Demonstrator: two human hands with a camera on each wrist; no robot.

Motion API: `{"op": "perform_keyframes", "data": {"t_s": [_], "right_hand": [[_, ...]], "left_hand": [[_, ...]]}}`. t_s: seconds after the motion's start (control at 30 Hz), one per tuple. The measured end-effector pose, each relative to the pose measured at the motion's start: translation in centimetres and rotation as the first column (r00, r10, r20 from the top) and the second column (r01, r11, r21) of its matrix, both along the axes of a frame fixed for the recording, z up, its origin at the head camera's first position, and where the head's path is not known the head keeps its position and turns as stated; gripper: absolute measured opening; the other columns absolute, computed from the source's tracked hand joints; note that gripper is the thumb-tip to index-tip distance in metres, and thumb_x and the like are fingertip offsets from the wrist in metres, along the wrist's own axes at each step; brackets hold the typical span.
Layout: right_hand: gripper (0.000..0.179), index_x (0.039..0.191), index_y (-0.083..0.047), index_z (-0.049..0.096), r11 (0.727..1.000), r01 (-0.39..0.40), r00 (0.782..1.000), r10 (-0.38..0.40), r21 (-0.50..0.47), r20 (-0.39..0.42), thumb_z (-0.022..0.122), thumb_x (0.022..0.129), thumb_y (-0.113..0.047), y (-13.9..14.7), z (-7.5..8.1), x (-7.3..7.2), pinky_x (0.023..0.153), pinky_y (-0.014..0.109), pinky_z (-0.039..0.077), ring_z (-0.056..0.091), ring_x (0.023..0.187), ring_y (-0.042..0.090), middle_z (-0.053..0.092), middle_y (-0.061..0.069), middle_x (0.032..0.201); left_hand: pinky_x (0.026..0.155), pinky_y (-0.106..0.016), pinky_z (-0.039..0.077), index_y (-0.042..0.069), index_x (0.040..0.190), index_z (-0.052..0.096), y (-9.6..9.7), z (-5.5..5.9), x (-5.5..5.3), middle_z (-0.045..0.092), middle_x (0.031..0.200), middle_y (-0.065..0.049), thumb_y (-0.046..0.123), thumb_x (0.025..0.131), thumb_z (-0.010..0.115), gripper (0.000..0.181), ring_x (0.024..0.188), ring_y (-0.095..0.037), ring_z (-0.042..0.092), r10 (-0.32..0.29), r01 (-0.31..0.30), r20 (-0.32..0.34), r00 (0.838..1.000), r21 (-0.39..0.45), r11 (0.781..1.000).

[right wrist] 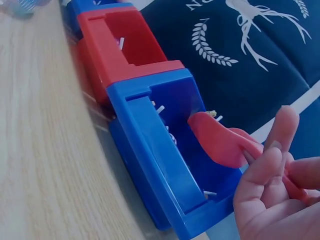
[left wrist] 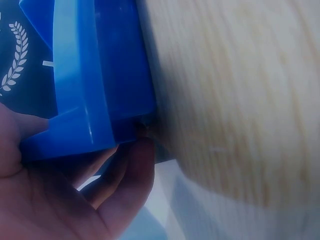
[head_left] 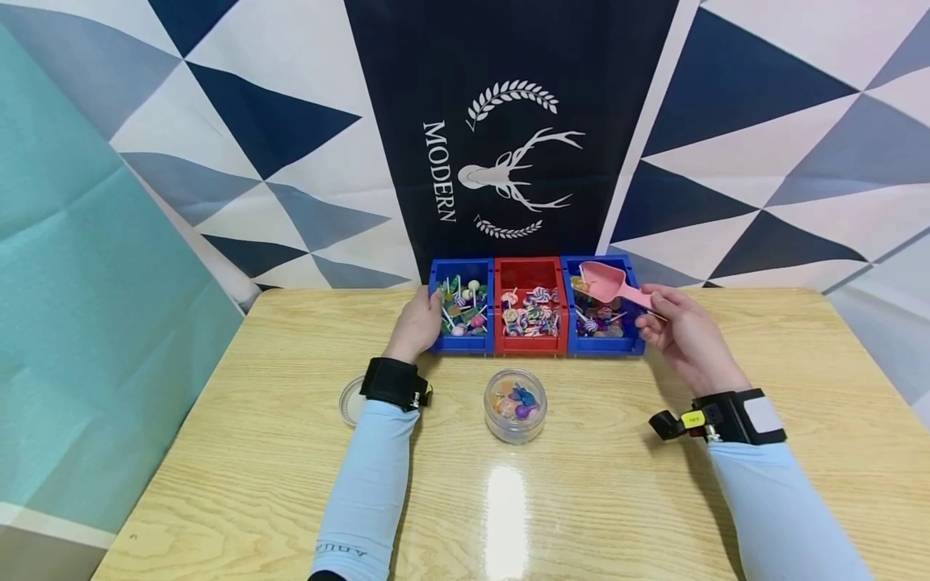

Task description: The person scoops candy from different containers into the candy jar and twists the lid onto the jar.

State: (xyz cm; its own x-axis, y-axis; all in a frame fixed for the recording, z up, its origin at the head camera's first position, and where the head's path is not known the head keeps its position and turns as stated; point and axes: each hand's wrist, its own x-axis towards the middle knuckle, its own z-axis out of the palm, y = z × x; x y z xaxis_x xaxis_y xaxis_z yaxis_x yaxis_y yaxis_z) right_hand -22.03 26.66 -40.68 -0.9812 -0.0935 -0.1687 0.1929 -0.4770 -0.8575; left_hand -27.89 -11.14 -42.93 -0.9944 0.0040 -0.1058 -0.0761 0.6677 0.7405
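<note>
My right hand (head_left: 686, 335) holds a pink scoop (head_left: 605, 282) by its handle. The scoop's bowl is over the right blue bin (head_left: 606, 345); in the right wrist view, a candy with a white stick shows beside the scoop (right wrist: 220, 142). My left hand (head_left: 417, 324) grips the outer side of the left blue bin (head_left: 461, 345). Seen from the left wrist, the thumb lies over the bin's rim (left wrist: 80, 120) and the fingers curl below it. Between the two stands a red bin (head_left: 530, 345) with striped lollipops. Small lollipops and colourful candies fill the blue bins.
A clear round jar (head_left: 514, 428) with several candies stands uncovered in front of the bins. Its likely lid, a clear disc (head_left: 352, 402), lies left of it, partly behind the left wrist. A patterned cloth (head_left: 516, 48) hangs behind the wooden table (head_left: 596, 500).
</note>
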Motion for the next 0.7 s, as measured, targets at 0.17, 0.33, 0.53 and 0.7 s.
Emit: {"op": "perform_keyframes", "data": {"t_s": [0.17,0.33,0.53,0.7], "right_hand": [[0.021,0.118,-0.009,0.061,0.994,0.030,0.999,-0.026,-0.103,0.040,0.044,0.107,-0.017,0.4,0.0,0.0,0.062,0.023,0.051,0.063,0.069,0.016,0.060,0.008,0.096],[0.020,0.119,-0.009,0.060,0.980,0.058,0.997,-0.046,-0.190,0.065,0.046,0.106,-0.016,0.7,0.1,0.2,0.063,0.024,0.051,0.062,0.069,0.016,0.060,0.008,0.100],[0.020,0.121,-0.008,0.057,0.959,0.094,0.994,-0.078,-0.267,0.071,0.046,0.106,-0.015,0.9,0.2,0.3,0.062,0.026,0.050,0.060,0.069,0.017,0.063,0.009,0.105],[0.019,0.117,-0.003,0.057,0.914,0.088,0.995,-0.066,-0.396,0.069,0.045,0.107,-0.012,1.1,0.1,0.3,0.062,0.031,0.047,0.060,0.064,0.020,0.067,0.013,0.100]], "left_hand": [[0.106,-0.049,0.040,0.001,0.146,0.039,0.0,-0.1,0.1,0.052,0.141,-0.020,0.035,0.111,0.029,0.050,0.126,-0.032,0.052,0.002,-0.002,0.003,1.000,0.002,1.000],[0.106,-0.049,0.040,0.001,0.146,0.039,0.0,0.0,0.2,0.052,0.141,-0.020,0.034,0.111,0.029,0.049,0.127,-0.032,0.052,0.000,0.000,0.003,1.000,-0.002,1.000],[0.106,-0.048,0.040,0.001,0.146,0.038,0.0,0.0,0.1,0.052,0.141,-0.020,0.035,0.111,0.029,0.050,0.127,-0.032,0.052,0.000,0.000,0.009,1.000,-0.006,1.000],[0.106,-0.049,0.040,0.001,0.146,0.039,0.1,-0.1,0.0,0.052,0.141,-0.020,0.035,0.111,0.029,0.050,0.127,-0.032,0.052,-0.002,0.001,-0.001,1.000,-0.010,1.000]]}}
